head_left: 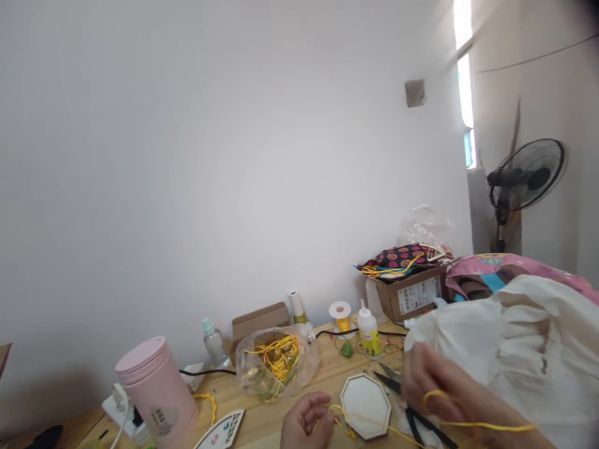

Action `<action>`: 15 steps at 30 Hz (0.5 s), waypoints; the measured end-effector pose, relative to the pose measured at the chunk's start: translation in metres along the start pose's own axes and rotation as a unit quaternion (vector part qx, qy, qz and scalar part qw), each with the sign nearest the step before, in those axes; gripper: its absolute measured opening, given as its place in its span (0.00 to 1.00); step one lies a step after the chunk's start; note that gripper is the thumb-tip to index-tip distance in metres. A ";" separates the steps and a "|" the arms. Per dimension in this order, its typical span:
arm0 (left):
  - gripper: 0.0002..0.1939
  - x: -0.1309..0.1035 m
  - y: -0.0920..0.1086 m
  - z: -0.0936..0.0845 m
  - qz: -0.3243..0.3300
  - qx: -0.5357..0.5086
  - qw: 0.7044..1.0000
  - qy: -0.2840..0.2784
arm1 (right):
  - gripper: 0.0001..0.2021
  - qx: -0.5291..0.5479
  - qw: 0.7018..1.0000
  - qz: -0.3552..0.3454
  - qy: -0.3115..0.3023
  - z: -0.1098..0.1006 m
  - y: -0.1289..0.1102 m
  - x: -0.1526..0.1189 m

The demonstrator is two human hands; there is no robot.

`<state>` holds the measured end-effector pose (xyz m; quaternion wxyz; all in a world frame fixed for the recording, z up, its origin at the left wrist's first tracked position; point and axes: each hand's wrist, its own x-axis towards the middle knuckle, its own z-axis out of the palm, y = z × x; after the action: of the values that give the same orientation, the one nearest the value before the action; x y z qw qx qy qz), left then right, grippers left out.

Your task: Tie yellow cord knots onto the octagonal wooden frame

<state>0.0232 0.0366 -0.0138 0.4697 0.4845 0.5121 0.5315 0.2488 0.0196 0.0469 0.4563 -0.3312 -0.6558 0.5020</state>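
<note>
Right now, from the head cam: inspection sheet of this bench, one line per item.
Surface: wooden table, crowded along the wall.
Job's things: yellow cord running between both hands, past an octagonal white frame.
Clutter: pink tumbler, plastic bag of yellow cord, glue bottle, yellow spool, scissors, cardboard box of fabric, white cloth.
Grippers: left hand curled on the cord end; right hand pinching a cord loop.
Cables: black cable along the wall; white power strip.
Surroundings: white wall, standing fan, window at right.
</note>
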 end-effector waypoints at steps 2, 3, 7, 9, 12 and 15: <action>0.20 0.000 0.001 0.000 0.005 0.000 1.000 -0.003 | 0.26 -0.125 0.991 0.000 -0.038 0.015 -0.010 0.003; 0.21 0.000 0.001 -0.001 0.006 -0.001 1.000 -0.006 | 0.23 -0.213 0.977 0.000 -0.005 0.021 -0.013 0.006; 0.21 -0.001 0.002 0.000 0.010 -0.006 1.000 -0.022 | 0.02 -0.408 0.904 -0.023 0.123 0.036 -0.004 0.011; 0.20 -0.002 0.002 0.001 0.015 -0.004 0.999 -0.031 | 0.08 -0.397 0.910 -0.043 0.113 0.040 0.006 0.011; 0.17 -0.005 0.005 0.003 0.023 0.001 0.998 -0.050 | 0.15 -0.388 0.916 -0.070 0.066 0.047 0.020 0.011; 0.14 -0.008 0.009 0.005 0.038 0.012 0.996 -0.079 | 0.11 -0.414 0.907 -0.073 0.013 0.057 0.029 0.013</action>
<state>0.0288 0.0290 -0.0053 0.4821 0.5500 0.4610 0.5026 0.1907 0.0193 0.0177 0.3219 -0.4484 -0.8210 0.1460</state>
